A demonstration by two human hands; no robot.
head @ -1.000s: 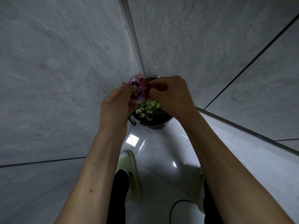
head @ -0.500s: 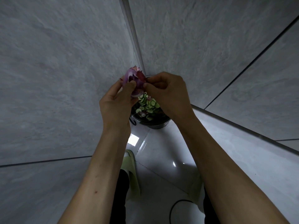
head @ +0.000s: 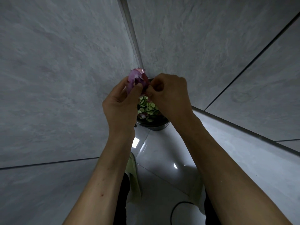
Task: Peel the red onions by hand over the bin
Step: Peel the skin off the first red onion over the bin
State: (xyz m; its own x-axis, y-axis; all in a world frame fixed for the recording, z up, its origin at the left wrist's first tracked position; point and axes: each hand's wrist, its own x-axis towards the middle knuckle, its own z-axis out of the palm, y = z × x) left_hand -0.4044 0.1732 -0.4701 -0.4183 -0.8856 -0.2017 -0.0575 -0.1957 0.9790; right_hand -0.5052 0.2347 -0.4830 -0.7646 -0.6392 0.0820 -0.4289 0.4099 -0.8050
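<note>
Both hands raised slightly, left hand (head: 121, 103) grip holding red onion (head: 135, 80), right hand (head: 168, 93) grip pinching its skin, above bin (head: 155, 125) rim in wall corner

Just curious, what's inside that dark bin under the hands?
The bin holds green cucumber slices and a few purplish onion scraps. The left hand and right hand cover its far and side parts.

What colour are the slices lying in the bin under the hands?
Mostly pale green with darker green rims, the slices fill the dark bin; the head view shows them.
</note>
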